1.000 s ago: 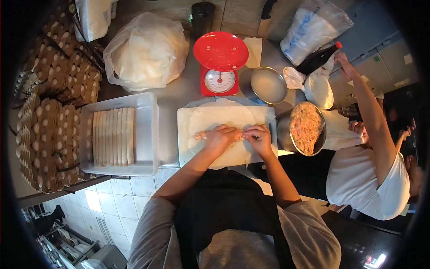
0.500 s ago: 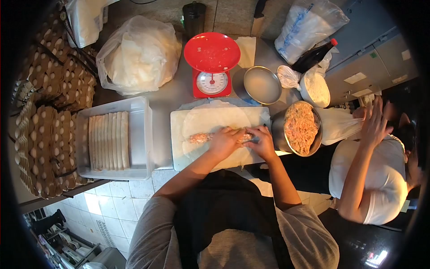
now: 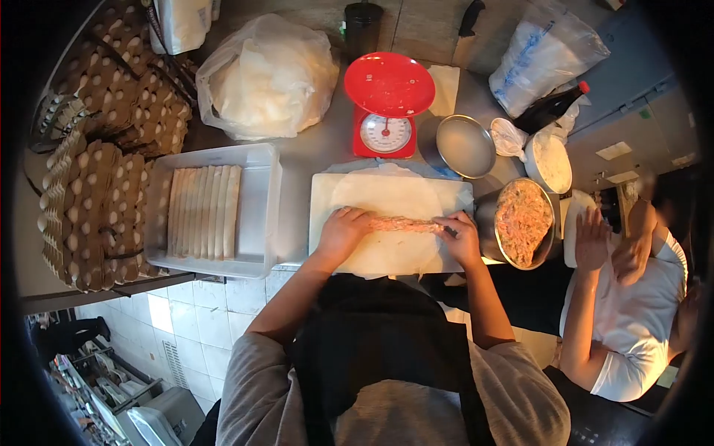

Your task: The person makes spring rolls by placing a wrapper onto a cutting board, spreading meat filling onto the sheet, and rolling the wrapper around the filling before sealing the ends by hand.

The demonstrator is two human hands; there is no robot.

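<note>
A long thin strip of orange-pink filling (image 3: 403, 224) lies across a round pale wrapper (image 3: 387, 193) on the white cutting board (image 3: 318, 204). My left hand (image 3: 344, 233) touches the strip's left end, its fingers curved together. At the right end, my right hand (image 3: 459, 236) pinches the filling between thumb and fingers. A metal bowl of the same orange mixture (image 3: 523, 221) stands just right of the board. Left of the board, a clear plastic tub (image 3: 256, 215) holds several pale rolls (image 3: 205, 212) side by side.
Behind the board are a red scale (image 3: 385, 134), a metal bowl (image 3: 465, 146) and a bag of pale wrappers (image 3: 268, 78). Egg trays (image 3: 97, 193) are stacked at far left. A bowl of white stuff (image 3: 549, 162) and a dark bottle (image 3: 550, 109) stand right, near another person (image 3: 632, 320).
My left hand has moved left to the strip's end, and the hands are farther apart. The filling now forms a longer, thinner strip. The view has shifted, and the other person's hands have moved lower.
</note>
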